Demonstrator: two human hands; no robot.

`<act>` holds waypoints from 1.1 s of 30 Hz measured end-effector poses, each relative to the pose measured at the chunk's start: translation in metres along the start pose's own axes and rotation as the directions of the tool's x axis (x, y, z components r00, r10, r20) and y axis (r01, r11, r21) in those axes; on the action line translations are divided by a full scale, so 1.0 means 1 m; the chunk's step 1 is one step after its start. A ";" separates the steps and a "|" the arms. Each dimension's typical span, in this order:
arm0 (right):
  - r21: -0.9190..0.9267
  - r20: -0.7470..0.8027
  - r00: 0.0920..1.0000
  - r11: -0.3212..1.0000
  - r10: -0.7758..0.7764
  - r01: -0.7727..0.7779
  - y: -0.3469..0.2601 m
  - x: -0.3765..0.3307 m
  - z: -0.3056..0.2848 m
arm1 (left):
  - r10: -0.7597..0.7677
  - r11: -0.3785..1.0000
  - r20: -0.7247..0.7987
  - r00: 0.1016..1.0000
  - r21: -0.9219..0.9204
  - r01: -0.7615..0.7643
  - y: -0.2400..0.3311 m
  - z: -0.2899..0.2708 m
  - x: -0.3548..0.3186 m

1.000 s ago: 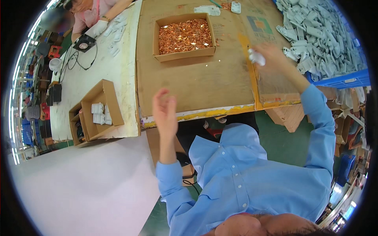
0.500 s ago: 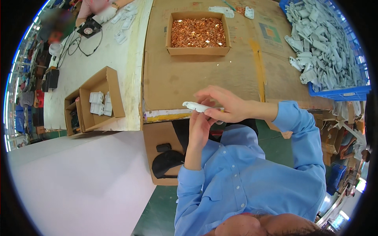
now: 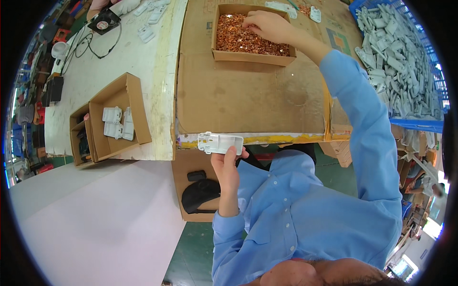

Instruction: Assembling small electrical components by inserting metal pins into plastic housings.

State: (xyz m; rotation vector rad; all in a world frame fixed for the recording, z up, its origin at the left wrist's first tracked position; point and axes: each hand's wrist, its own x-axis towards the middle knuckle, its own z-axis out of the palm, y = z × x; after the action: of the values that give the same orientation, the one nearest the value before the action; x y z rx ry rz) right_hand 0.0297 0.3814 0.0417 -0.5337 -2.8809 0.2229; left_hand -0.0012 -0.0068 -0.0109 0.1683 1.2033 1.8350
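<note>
My left hand (image 3: 227, 167) grips a white plastic housing (image 3: 220, 144) at the front edge of the table, thumb on top. The housing lies with its hollow side up, showing a shallow compartment and small cut-outs at its left end. At the far side, my right hand (image 3: 267, 25) reaches over a cardboard box (image 3: 255, 57) full of small copper-coloured metal pieces (image 3: 238, 39). Its fingers are bent together with their tips at the pieces; whatever lies between them is too small to make out.
A blue crate (image 3: 415, 125) heaped with white plastic housings (image 3: 398, 62) stands at the right. On the left table are an open carton (image 3: 143, 117) holding several white parts (image 3: 113, 129), and a small black fan (image 3: 104, 21) with a cable. Another person's gloved hand (image 3: 125, 6) is beyond the fan.
My right hand has left the housing and moved far forward into the box of copper-coloured pieces. My left hand has lowered slightly and turned the housing hollow side up.
</note>
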 end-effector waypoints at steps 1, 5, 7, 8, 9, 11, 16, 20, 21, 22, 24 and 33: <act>-0.142 0.080 0.996 0.989 -0.038 0.049 0.007 0.008 0.007 | -0.012 0.999 0.018 1.000 0.031 0.012 0.000 -0.001 0.000; -0.185 0.121 0.991 0.980 -0.055 0.077 0.021 0.020 0.020 | -0.007 0.998 0.010 1.000 0.055 0.006 -0.004 -0.009 -0.003; -0.190 0.167 0.985 0.978 -0.051 0.083 0.019 0.025 0.018 | -0.017 0.999 0.022 1.000 0.038 0.016 -0.005 -0.013 -0.004; -0.199 0.206 0.978 0.976 -0.044 0.086 0.017 0.026 0.019 | -0.021 0.999 0.019 1.000 0.038 0.021 -0.007 -0.015 -0.004; -0.239 0.149 0.987 0.966 -0.067 0.102 0.016 0.025 0.021 | -0.019 0.999 0.031 0.999 0.046 0.018 -0.008 -0.017 -0.003; -0.246 0.145 0.986 0.963 -0.079 0.113 0.018 0.026 0.022 | -0.019 0.998 0.046 0.999 0.055 0.016 -0.009 -0.017 -0.002; -0.265 0.165 0.983 0.956 -0.083 0.125 0.019 0.027 0.020 | -0.018 0.998 0.067 0.998 0.062 0.014 -0.009 -0.017 0.000; -0.262 0.203 0.978 0.961 -0.038 0.091 0.019 0.031 0.019 | -0.020 0.998 0.066 0.998 0.060 0.016 -0.010 -0.015 -0.001; -0.248 0.219 0.976 0.966 -0.015 0.070 0.018 0.033 0.019 | -0.036 0.997 0.064 0.997 0.075 0.031 -0.010 -0.014 -0.001; -0.247 0.219 0.976 0.967 -0.015 0.070 0.017 0.033 0.018 | -0.051 0.995 0.062 0.997 0.090 0.045 -0.010 -0.014 -0.002; -0.270 0.246 0.969 0.961 0.008 0.061 0.015 0.035 0.016 | -0.054 0.994 0.065 0.996 0.096 0.048 -0.010 -0.014 -0.002; -0.337 0.295 0.947 0.941 0.125 -0.019 0.013 0.043 0.026 | -0.039 0.985 0.027 0.999 0.171 0.033 -0.012 -0.009 -0.003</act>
State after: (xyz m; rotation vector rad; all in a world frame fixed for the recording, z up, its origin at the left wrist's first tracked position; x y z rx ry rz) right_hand -0.0110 0.4067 0.0214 -0.7229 -3.2335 -0.1920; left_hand 0.0030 -0.0136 -0.0235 0.2682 1.3339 1.6917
